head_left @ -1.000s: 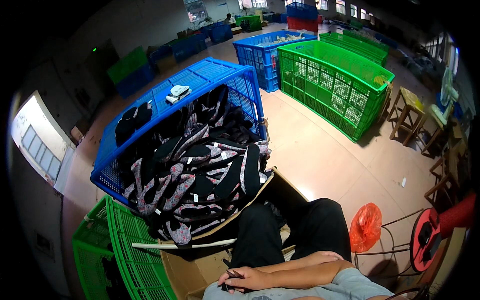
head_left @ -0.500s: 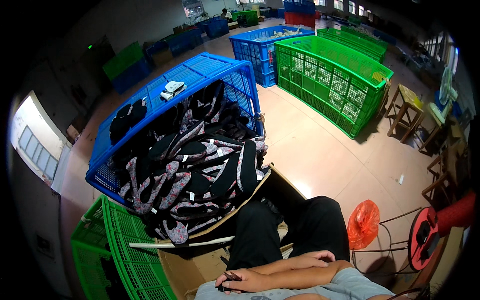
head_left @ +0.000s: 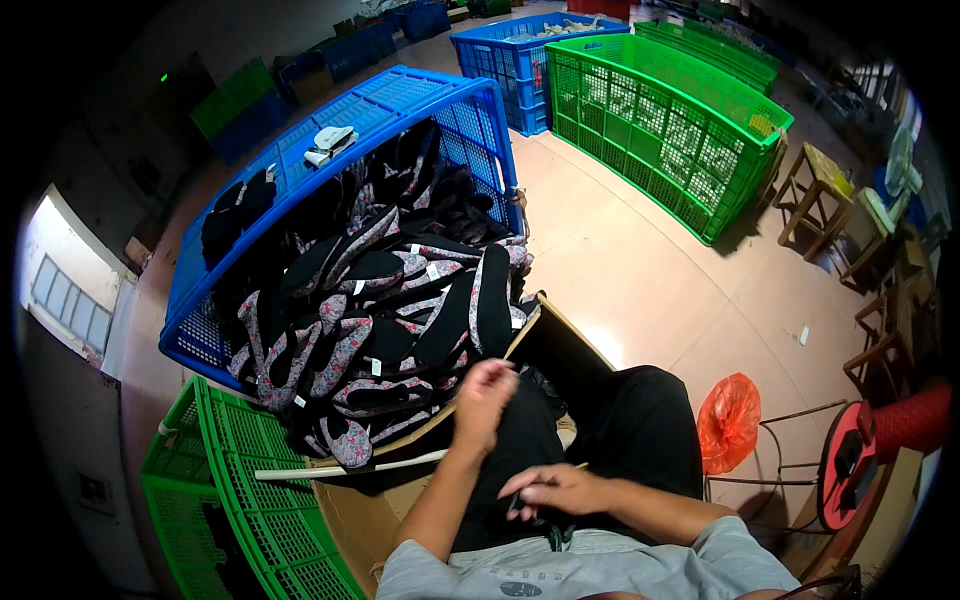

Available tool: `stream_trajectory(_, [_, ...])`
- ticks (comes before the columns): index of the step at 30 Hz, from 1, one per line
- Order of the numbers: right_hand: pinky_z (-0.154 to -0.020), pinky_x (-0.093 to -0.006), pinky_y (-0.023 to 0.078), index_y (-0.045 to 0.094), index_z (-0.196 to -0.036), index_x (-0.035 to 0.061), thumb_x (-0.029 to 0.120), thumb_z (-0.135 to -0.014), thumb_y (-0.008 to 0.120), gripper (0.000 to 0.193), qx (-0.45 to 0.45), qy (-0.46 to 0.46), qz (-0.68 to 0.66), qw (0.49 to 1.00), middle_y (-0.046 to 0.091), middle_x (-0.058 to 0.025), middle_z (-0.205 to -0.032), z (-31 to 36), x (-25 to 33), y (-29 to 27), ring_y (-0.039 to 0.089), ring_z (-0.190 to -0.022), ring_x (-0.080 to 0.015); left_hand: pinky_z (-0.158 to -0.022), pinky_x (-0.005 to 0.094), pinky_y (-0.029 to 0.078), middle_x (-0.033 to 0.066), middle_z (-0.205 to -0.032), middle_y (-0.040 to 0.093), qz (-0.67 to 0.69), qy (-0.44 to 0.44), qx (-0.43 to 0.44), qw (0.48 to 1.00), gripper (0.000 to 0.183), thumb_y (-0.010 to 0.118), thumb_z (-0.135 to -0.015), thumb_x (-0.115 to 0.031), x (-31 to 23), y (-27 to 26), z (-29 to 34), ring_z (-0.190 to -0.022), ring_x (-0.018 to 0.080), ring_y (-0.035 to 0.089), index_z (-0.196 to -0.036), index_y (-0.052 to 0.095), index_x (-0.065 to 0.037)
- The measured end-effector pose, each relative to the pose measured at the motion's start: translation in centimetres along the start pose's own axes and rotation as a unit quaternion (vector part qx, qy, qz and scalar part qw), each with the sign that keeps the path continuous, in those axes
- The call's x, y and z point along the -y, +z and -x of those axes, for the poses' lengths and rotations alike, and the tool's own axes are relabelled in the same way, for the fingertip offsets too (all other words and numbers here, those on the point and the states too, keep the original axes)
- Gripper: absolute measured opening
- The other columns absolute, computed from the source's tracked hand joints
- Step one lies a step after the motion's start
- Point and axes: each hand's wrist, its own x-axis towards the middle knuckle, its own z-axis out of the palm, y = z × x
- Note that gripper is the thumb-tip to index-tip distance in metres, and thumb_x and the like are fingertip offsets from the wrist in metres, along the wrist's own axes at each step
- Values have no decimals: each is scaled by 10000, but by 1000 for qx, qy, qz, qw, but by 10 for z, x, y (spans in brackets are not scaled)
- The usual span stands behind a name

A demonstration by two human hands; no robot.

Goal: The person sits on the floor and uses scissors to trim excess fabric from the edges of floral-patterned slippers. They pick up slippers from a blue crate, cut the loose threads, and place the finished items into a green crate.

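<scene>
A heap of floral fabric slippers (head_left: 380, 280) with black soles, some bearing white tags, spills from a tipped blue crate (head_left: 330, 130). My left hand (head_left: 485, 400) is raised over my left knee by the near right edge of the heap. Its slightly blurred fingers are loosely bent and apart, with nothing visible in them. Low over my lap, my right hand (head_left: 560, 490) closes around a small dark hand tool (head_left: 517, 500). Fingers cover most of it, so its exact kind does not show.
A cardboard box (head_left: 350, 515) stands open before me, with a pale strip (head_left: 350, 467) across it. Green crates (head_left: 240, 470) flank it at left. Further off stand a large green crate (head_left: 650, 130) and wooden stools (head_left: 815, 190). An orange plastic bag (head_left: 728, 420) hangs at right beside a red reel (head_left: 845, 465).
My arms were crossed over my lap and are now uncrossed. The left hand has moved forward toward the slippers; the right hand has shifted right with the dark tool. The view tilted downward.
</scene>
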Motion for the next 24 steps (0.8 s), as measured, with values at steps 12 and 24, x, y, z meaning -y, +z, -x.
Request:
stream_trajectory(12, [-451, -201, 287, 575, -1196, 49, 178, -961, 562, 268, -382, -150, -139, 901, 664, -104, -828, 28, 5, -86, 376, -494, -53, -905, 359, 483, 201, -1211, 576, -323, -66, -300, 895, 767, 876, -682, -240, 90, -55, -128, -1074, 270, 580, -1290, 498, 35])
stream_trajectory(24, [-490, -196, 307, 585, -1208, 76, 137, -946, 586, 269, -284, -98, -54, 952, 689, -69, -911, 21, -10, -80, 406, -560, -40, -685, 495, 488, 68, -1072, 632, -59, -197, -180, 962, 365, 699, -857, -161, 109, -98, -165, -916, 265, 626, -1176, 524, -143])
